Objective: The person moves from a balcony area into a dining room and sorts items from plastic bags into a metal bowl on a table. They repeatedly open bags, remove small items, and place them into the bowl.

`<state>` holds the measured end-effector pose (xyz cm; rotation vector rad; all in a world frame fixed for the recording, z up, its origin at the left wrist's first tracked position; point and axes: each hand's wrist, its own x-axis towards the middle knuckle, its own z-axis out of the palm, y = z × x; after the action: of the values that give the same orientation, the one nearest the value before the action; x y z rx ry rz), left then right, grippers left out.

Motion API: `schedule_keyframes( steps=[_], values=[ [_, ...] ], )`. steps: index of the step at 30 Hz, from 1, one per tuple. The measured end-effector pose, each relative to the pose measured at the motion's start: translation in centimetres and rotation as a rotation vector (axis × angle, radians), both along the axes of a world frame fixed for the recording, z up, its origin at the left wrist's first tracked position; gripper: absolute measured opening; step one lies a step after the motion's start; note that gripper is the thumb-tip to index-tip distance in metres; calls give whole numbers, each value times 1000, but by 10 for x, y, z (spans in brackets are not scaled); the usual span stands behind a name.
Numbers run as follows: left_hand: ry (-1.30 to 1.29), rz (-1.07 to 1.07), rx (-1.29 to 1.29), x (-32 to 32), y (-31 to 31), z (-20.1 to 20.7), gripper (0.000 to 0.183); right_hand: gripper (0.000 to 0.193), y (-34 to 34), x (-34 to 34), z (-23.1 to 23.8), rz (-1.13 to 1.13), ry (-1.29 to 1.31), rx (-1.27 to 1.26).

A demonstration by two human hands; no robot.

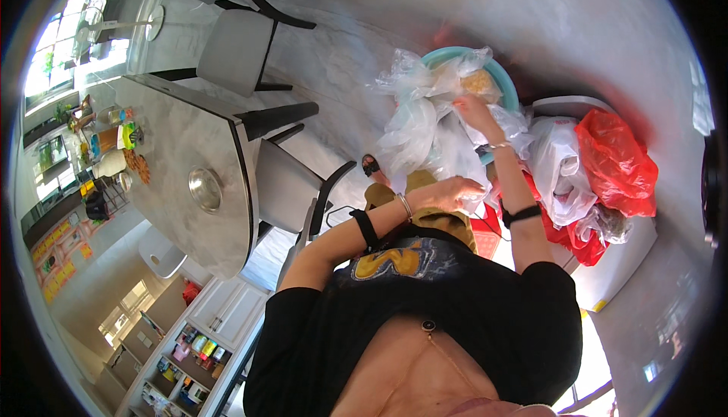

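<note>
while the right hand [476, 114] reaches forward to a loose heap of clear plastic bags [413, 127], its fingers are against the crumpled film, though i cannot tell how firmly they grip it. the left hand [455, 193] is nearer the body, in front of the tan trousers [423, 180], with its fingers curled beside some pale film; whether they are closed on it is not clear. the two hands are apart from each other. the bags lie partly in a round teal basin [506, 83] and spill over its near and left sides, and something yellowish [478, 83] shows through the film near its right rim. to the right of the forearm sit a white plastic bag [560, 161] and, touching it, a bulging red plastic bag [618, 167]. on the left, a metal bowl [205, 189] rests on a grey table [171, 159], with a grey chair [284, 186] beside it.
</note>
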<state>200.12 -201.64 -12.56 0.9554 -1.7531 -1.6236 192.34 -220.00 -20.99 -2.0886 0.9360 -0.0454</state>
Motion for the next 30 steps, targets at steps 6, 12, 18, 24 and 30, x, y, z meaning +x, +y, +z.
schedule_keyframes(
  steps=[6, 12, 18, 24, 30],
  values=[
    [-284, -18, 28, 10, -10, 7, 44, 24, 52, -2, -66, 218, 220, -308],
    [-428, 888, 158, 70, -23, -30, 50, 24, 40, -52, -38, 259, 402, -198],
    [-727, 925, 167, 81, 12, -80, 70, 20, -4, -84, 3, 188, 309, -82],
    [-456, 536, 18, 64, 28, -103, 56, 17, -18, -106, -3, 372, 450, 9],
    [-279, 267, 188, 28, 21, -74, 56, 16, -35, -76, 7, 501, 455, 226]
  ],
)
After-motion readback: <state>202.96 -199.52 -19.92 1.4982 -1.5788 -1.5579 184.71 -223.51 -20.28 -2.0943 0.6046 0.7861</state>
